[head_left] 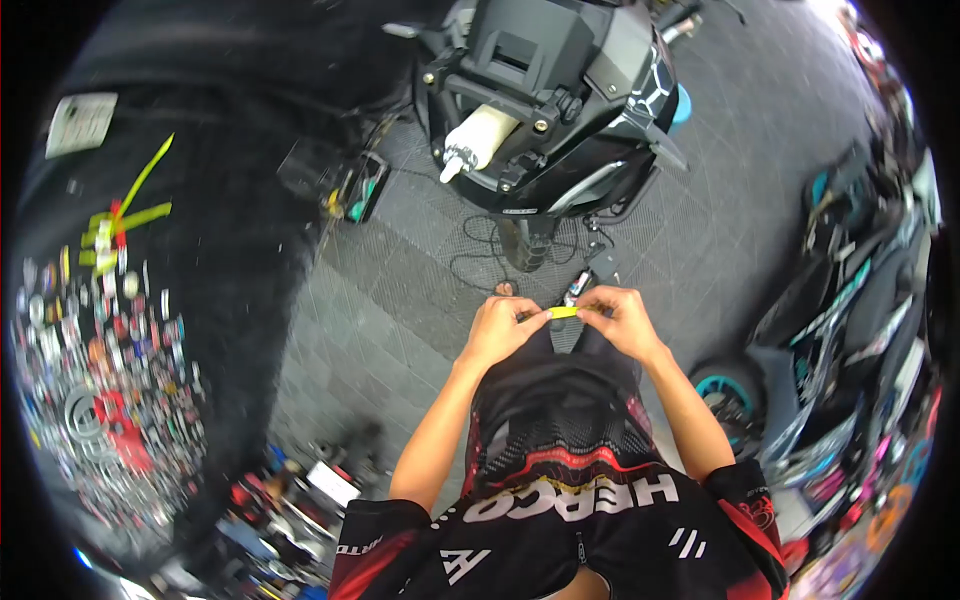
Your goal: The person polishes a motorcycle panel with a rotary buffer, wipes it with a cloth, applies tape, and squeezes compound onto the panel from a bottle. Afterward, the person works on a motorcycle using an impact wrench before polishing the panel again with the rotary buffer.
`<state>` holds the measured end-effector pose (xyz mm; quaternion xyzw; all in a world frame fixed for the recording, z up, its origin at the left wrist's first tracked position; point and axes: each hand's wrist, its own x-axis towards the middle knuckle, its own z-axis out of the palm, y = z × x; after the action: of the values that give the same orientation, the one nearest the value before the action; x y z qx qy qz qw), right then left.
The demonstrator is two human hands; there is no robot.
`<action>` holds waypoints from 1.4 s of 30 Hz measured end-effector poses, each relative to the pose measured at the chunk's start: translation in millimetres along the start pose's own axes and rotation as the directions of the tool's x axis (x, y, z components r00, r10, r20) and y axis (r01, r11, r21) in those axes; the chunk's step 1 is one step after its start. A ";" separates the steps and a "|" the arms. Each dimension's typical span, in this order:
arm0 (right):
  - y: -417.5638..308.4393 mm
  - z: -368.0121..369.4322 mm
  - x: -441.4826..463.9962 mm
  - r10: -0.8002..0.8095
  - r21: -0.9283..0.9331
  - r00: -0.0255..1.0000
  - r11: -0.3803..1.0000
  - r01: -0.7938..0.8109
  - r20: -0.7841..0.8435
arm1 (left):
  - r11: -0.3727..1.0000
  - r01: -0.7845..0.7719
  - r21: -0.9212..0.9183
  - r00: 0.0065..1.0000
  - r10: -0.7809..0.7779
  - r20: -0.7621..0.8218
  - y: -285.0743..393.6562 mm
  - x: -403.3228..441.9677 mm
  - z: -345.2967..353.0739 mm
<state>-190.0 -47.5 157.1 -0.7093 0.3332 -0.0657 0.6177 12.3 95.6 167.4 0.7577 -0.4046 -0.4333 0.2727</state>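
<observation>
A short bright yellow strip [563,312] is stretched level in front of my waist. My left hand [500,330] pinches one end of it between thumb and fingertips. The other end is pinched by my right hand [620,318]. Just beyond my hands stands the dark front part of a scooter [590,120], with some of its panels off. On the scooter's upper front lies a whitish squeeze bottle [482,138] with its nozzle pointing toward me.
A black surface [230,240] at left carries more yellow strips [145,180] and many stickers [110,390]. A small open bin [366,188] stands at its edge. A cable [480,262] and a corded device [603,265] lie on the floor. Other scooters [850,300] stand at right.
</observation>
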 end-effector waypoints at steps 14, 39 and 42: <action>162.0 122.1 160.8 0.184 0.447 0.708 0.871 0.204 -0.682 | 0.928 -0.327 0.176 0.932 0.348 -0.101 -145.0 179.0 -4.1; 190.9 139.3 191.2 -0.096 0.192 0.550 0.876 0.442 -0.830 | 0.757 -0.628 0.178 0.758 0.648 -0.081 -203.0 218.7 -0.2; 191.6 138.3 192.3 -0.106 0.198 0.562 0.869 0.453 -0.820 | 0.758 -0.625 0.187 0.759 0.646 -0.081 -204.0 219.5 0.3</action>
<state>-47.3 -41.7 -112.0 -0.5142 0.4301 -0.5339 0.5154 154.2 15.9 -84.3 0.6216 -0.6490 -0.2289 0.3743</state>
